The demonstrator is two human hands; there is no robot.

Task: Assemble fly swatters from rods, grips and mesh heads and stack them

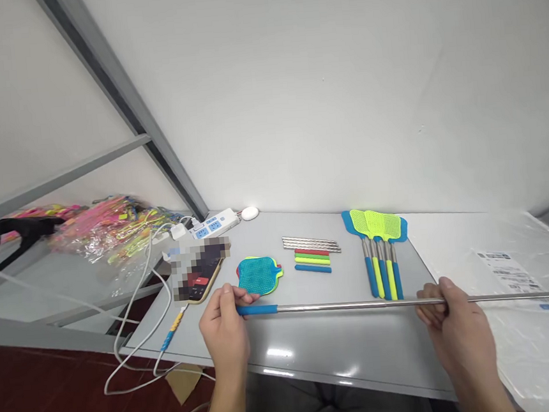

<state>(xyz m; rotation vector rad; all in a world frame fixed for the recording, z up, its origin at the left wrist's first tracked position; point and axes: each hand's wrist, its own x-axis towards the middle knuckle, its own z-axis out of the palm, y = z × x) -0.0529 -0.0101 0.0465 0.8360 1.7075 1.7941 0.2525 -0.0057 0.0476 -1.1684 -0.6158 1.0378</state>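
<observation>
A long telescopic rod [341,306], drawn out in thinning steel sections, spans the view above the table's front part and runs past the right edge. My left hand [225,332] is closed on its blue grip [259,310] at the left end. Farther along, my right hand [463,330] pinches the thinner steel section. Behind my left hand lies a small stack of fly swatter heads [257,276], a teal one on top. Steel rods [306,241] and several coloured grips [312,260] lie mid-table. Assembled fly swatters [379,258] with yellow and blue heads lie in a row behind the rod.
A phone [204,276], partly blurred out, lies at left near a white cable and a power strip [216,222]. Clear plastic wrap with a label [508,272] covers the right side. Bagged colourful items [113,226] fill a shelf at left. A wall stands behind the table.
</observation>
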